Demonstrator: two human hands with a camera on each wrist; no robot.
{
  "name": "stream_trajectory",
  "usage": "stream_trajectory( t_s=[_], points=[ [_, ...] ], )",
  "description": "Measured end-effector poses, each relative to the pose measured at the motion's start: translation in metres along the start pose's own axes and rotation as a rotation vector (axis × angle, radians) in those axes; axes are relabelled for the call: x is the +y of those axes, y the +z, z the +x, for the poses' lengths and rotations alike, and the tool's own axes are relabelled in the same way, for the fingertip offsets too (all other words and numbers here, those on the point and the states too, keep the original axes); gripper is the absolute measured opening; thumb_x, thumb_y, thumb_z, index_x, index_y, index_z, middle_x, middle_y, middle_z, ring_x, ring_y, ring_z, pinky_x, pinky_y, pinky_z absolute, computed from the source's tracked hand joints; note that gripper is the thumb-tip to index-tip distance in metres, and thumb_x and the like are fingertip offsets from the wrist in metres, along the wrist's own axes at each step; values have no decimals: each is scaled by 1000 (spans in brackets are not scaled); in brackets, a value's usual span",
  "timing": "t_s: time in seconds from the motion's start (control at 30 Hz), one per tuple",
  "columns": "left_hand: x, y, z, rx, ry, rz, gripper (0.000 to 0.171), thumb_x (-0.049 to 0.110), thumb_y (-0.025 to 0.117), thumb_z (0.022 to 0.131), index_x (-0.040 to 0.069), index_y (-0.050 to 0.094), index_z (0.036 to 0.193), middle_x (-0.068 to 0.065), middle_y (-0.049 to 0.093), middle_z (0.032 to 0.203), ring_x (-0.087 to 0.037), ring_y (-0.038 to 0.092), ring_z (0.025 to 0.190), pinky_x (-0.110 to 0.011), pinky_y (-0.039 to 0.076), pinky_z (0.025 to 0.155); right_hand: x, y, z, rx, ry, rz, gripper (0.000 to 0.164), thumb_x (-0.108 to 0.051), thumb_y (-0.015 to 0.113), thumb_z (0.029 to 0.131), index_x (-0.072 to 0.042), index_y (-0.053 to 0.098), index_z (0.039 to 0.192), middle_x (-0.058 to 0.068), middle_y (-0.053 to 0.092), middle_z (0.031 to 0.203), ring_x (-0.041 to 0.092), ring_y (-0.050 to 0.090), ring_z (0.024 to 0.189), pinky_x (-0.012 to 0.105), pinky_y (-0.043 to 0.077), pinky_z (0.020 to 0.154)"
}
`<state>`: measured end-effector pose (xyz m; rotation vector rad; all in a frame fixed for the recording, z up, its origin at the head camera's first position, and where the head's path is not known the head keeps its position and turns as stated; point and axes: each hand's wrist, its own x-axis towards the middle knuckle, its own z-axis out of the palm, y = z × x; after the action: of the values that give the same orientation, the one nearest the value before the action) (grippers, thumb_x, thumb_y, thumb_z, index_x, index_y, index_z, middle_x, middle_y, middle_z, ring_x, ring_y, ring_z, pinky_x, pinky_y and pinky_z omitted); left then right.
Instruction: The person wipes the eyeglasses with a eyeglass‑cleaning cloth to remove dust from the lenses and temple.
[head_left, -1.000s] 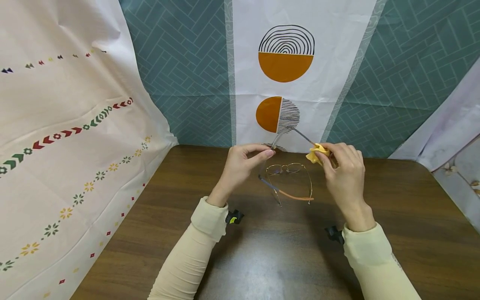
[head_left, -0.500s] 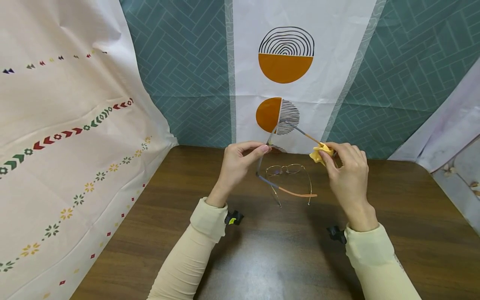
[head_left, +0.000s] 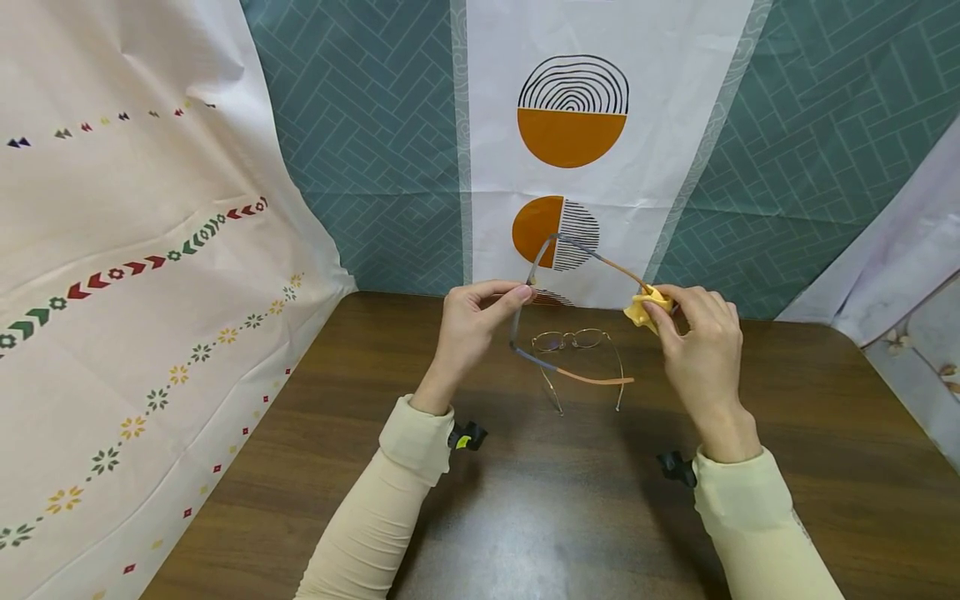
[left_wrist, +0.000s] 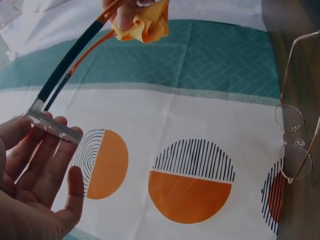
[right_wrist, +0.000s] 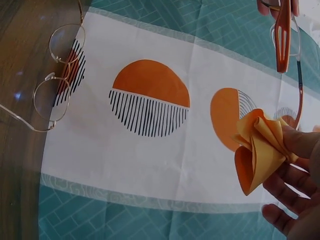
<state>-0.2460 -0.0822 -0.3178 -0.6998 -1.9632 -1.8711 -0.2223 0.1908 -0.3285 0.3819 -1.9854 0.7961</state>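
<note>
My left hand [head_left: 468, 333] pinches the front of a pair of eyeglasses [head_left: 592, 381] between thumb and fingers, in the air above the table. These glasses have a grey front and dark temples that turn orange toward the tips. My right hand [head_left: 708, 362] pinches a crumpled yellow cloth [head_left: 645, 307] at the end of the far temple; the cloth hides that tip. In the right wrist view the cloth [right_wrist: 265, 150] hangs in folds from my thumb and fingers. The other temple points right, free of either hand.
A second pair of glasses [head_left: 619, 358], thin and gold-framed, stands on the brown wooden table [head_left: 555, 500] behind the held pair, temples unfolded. A patterned cloth backdrop [head_left: 495, 150] hangs at the table's far edge, and a white embroidered cloth [head_left: 150, 292] at the left.
My right hand and the yellow cloth have shifted slightly right, and more of the far temple's orange part shows. My left hand has moved a little left, the glasses' front with it.
</note>
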Motion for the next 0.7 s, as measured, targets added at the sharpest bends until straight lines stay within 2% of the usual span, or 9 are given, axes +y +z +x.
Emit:
stream_trajectory(
  t_s=[0.17, 0.37, 0.57, 0.7],
  points=[
    [0, -1, 0, 23, -10, 7, 17, 13, 77, 96, -1, 81, 103, -13, 79, 97, -18, 73, 94, -32, 55, 88, 1, -1, 0, -47, 17, -18, 23, -10, 80, 90, 6, 74, 105, 21, 68, 85, 35, 55, 78, 40, 30, 71],
    [0, -1, 1, 47, 2, -52, 18, 11, 74, 98, -5, 79, 103, -22, 77, 101, -36, 73, 98, -35, 57, 92, 4, -3, 1, -63, 42, -28, 23, -8, 80, 90, 7, 74, 106, 22, 68, 86, 35, 56, 78, 43, 33, 74],
    [-4, -2, 2, 105, 1, -29, 17, 14, 76, 97, -2, 80, 103, -13, 79, 99, -28, 74, 94, -33, 58, 88, 3, -9, 4, -59, 61, -17, 25, -10, 80, 90, 7, 74, 107, 21, 68, 86, 33, 57, 79, 45, 36, 76],
    [-4, -2, 2, 108, 0, -18, 18, 15, 76, 97, -2, 81, 103, -13, 79, 99, -36, 73, 96, -32, 57, 87, -5, -14, 7, -66, 38, 8, 25, -9, 80, 89, 7, 75, 108, 21, 68, 86, 32, 57, 79, 45, 37, 78]
  ],
)
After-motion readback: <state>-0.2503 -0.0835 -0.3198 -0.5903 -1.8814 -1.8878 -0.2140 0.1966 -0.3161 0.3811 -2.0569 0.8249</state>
